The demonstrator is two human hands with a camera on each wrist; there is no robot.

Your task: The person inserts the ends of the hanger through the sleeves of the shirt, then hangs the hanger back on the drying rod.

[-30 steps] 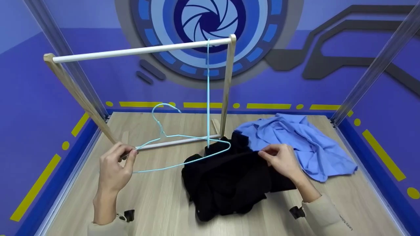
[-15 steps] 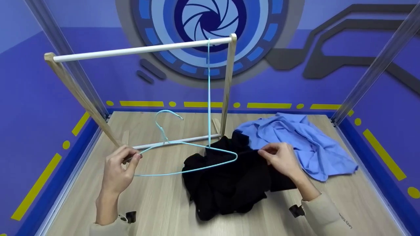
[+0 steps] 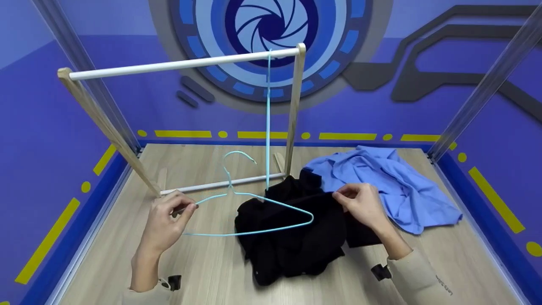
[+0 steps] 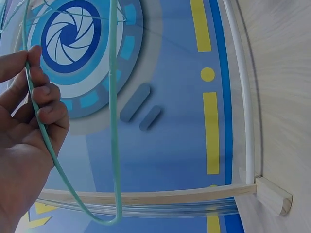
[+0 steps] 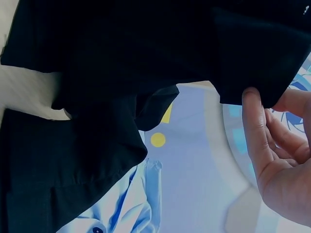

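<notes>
over the middle of the wood-grain tabletop (image 3: 203, 271), a light-blue wire hanger (image 3: 254, 232) is held up by the left hand (image 3: 167, 224), whose thumb and fingertips pinch the wire near its left end. its hook curves upward, and its free right end crosses in front of a black garment (image 3: 292, 254); i cannot tell whether the two touch. the garment is crumpled low over the tabletop, with one edge raised where the right hand (image 3: 362, 203) pinches it between thumb and fingers. just behind, toward the left, stands a rack (image 3: 182, 65) with white rails and wooden uprights. a second hanger (image 3: 268, 127), also light blue, hangs from the top rail near the right upright, seen edge-on. to the right of the garment and farther back, a blue cloth (image 3: 394, 190) lies rumpled on the tabletop. beige sleeves (image 3: 419, 275) cover both forearms. farthest out, the blue-purple back wall (image 3: 360, 114) bears yellow dashes (image 3: 262, 135) and a round emblem (image 3: 271, 25).
</notes>
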